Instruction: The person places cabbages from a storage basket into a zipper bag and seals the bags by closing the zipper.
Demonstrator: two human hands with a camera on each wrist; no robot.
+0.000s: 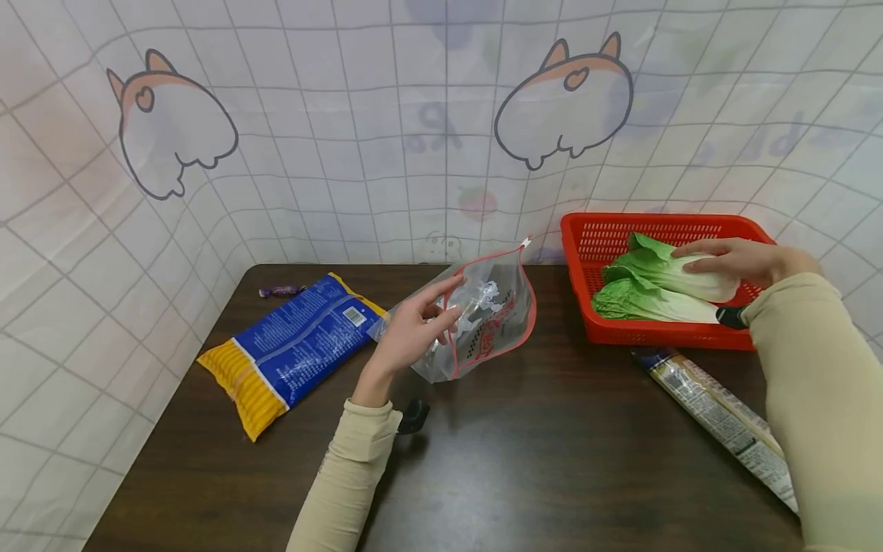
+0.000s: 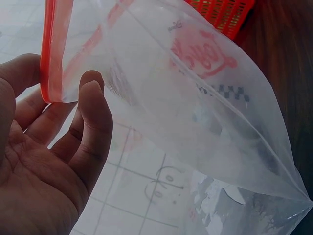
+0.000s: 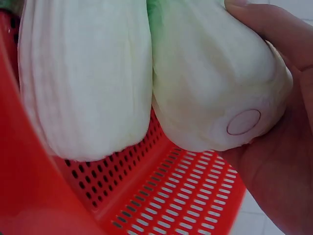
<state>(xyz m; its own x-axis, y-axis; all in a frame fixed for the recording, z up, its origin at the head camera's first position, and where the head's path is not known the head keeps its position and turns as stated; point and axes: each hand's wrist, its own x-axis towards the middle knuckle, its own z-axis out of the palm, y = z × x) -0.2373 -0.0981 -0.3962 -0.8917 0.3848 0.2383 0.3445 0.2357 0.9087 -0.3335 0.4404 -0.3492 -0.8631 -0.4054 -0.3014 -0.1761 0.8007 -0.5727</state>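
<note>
Left hand: the left hand [image 1: 414, 330] holds up a clear zip bag [image 1: 486, 314] by its red-edged mouth; in the left wrist view the fingers [image 2: 93, 122] curl round the red strip of the zip bag [image 2: 195, 112], with the palm turned upward.
Right hand: the right hand [image 1: 734, 257] lies over the upper cabbage [image 1: 679, 272] in the basket; in the right wrist view the palm and thumb wrap the pale stem end of the upper cabbage [image 3: 215, 83], so the hand is clasped on it.
Zip bag: see-through, red trim and red print on its side, raised above the surface [image 1: 538, 452] near the middle, its mouth tilted toward the basket.
Cabbages: two heads with green leaves and white stems; the lower cabbage [image 1: 645, 303] lies just beside the gripped one, touching it, both with their stem ends to the right.
Basket: a red perforated basket [image 1: 586, 238] stands at the far right of the surface and holds both cabbages.
Blue and yellow packet: the snack packet [image 1: 293, 349] lies flat to the left of the left hand.
Long packet: a narrow noodle packet [image 1: 717, 418] lies slantwise in front of the basket.
Small wrapped sweet: a purple sweet [image 1: 278, 291] rests near the back left corner.
Backdrop: a checked sheet [image 1: 386, 130] with cartoon animals hangs behind.
</note>
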